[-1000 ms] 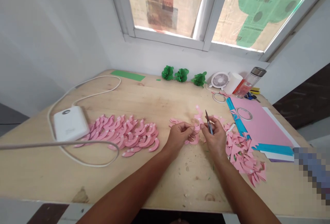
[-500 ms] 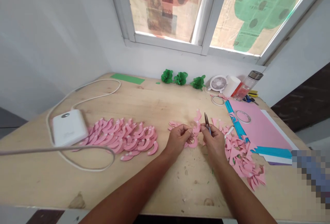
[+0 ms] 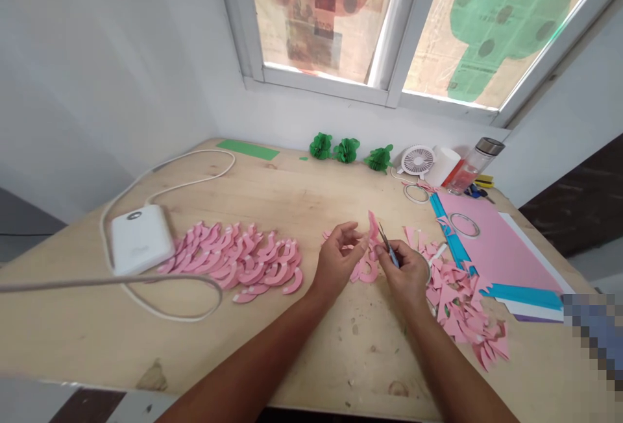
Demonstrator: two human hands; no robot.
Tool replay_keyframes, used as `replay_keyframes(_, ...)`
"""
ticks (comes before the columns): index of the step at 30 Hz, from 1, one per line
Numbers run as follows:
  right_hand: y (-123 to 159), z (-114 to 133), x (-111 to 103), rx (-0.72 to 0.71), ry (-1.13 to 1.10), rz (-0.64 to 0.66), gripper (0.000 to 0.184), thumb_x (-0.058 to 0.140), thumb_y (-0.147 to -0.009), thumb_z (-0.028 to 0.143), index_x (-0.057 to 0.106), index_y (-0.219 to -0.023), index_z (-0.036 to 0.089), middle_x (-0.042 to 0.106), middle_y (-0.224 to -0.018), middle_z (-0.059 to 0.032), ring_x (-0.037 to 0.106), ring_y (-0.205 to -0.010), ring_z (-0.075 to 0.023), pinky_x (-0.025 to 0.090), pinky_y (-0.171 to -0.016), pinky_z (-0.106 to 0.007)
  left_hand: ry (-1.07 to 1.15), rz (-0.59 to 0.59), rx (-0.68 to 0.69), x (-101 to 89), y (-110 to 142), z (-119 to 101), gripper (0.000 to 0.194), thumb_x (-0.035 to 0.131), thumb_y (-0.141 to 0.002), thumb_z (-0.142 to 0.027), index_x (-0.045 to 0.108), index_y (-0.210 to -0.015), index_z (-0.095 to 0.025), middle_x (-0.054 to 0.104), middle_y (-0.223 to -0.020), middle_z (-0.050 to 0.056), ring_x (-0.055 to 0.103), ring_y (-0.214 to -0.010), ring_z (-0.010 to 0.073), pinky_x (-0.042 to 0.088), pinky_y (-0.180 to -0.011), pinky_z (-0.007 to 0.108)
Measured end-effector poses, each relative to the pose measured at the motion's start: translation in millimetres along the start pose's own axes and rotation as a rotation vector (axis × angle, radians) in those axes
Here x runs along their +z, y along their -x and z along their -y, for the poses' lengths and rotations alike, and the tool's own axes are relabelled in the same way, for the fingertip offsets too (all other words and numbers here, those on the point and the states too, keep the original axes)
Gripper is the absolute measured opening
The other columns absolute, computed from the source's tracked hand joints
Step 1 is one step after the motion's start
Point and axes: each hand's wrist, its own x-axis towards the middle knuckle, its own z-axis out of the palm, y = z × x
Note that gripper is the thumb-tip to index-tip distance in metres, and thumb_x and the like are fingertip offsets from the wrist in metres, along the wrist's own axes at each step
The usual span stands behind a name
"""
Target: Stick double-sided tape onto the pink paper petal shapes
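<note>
In the head view my right hand (image 3: 403, 272) is closed around small scissors (image 3: 389, 249), their dark blades pointing up and to the left. A pink paper piece (image 3: 372, 223) stands upright between my hands, close to the blades and the right fingertips. My left hand (image 3: 337, 258) is just left of it, fingers apart and loosely curved, thumb toward the paper; whether the thumb touches it I cannot tell. Curved pink cutouts (image 3: 366, 271) lie on the table beneath and between my hands. A heap of pink scraps (image 3: 455, 296) is right of my right hand.
Rows of curved pink pieces (image 3: 243, 257) lie left. Beside them are a white power bank (image 3: 141, 239) and its looping cable (image 3: 168, 316). Green paper ornaments (image 3: 346, 150), a small fan (image 3: 418, 161) and a bottle (image 3: 474, 167) stand at the back. Pink sheets (image 3: 501, 241) lie right.
My left fingers have spread from a pinch. The pink paper piece is more upright, and the scissors have tilted further left. The whole view has shifted slightly.
</note>
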Motion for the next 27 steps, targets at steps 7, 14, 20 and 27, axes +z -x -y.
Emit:
replay_keyframes(7,4.3,4.4,1.3,-0.072,-0.053,0.125,0.022,0.055,-0.076,0.036,0.06,-0.068,0.016,0.055,-0.059,0.0004,0.047,-0.054,-0.012,0.035,-0.05,-0.022,0.134,0.074,0.029,-0.6,-1.2,-1.1,0.043,0.065,-0.067,-0.022,0.051,-0.107,-0.017,0.062,-0.09,0.006,0.058,-0.087,0.0166,0.046,-0.072,0.026)
replay_keyframes(14,6.7,5.2,3.1,-0.087,-0.093,0.18,0.019,0.057,-0.075,0.035,0.061,-0.069,0.017,0.053,-0.058,0.0018,0.046,-0.054,-0.0114,0.034,-0.05,-0.022,0.262,0.09,-0.076,-1.9,0.2,-8.5,0.043,0.062,-0.064,-0.015,0.053,-0.106,-0.017,0.064,-0.079,0.003,0.057,-0.065,0.0115,0.046,-0.062,0.023)
replay_keyframes(20,5.6,2.2,4.4,-0.027,-0.183,0.188,0.024,0.055,-0.077,0.038,0.061,-0.07,0.016,0.055,-0.062,0.0,0.046,-0.056,-0.0122,0.035,-0.051,-0.023,0.298,0.032,-0.174,-3.9,-2.5,-7.8,0.041,0.06,-0.059,-0.015,0.057,-0.099,-0.016,0.062,-0.072,0.001,0.055,-0.056,0.0103,0.043,-0.054,0.022)
replay_keyframes(27,0.3,-4.7,3.7,-0.017,-0.146,0.137,0.025,0.054,-0.075,0.04,0.061,-0.069,0.017,0.054,-0.059,0.0007,0.047,-0.055,-0.0126,0.035,-0.05,-0.023,0.362,0.092,-0.22,-5.5,-2.6,-12.4,0.037,0.068,-0.062,-0.03,0.058,-0.094,-0.015,0.057,-0.066,0.0,0.052,-0.052,0.0087,0.041,-0.051,0.02)
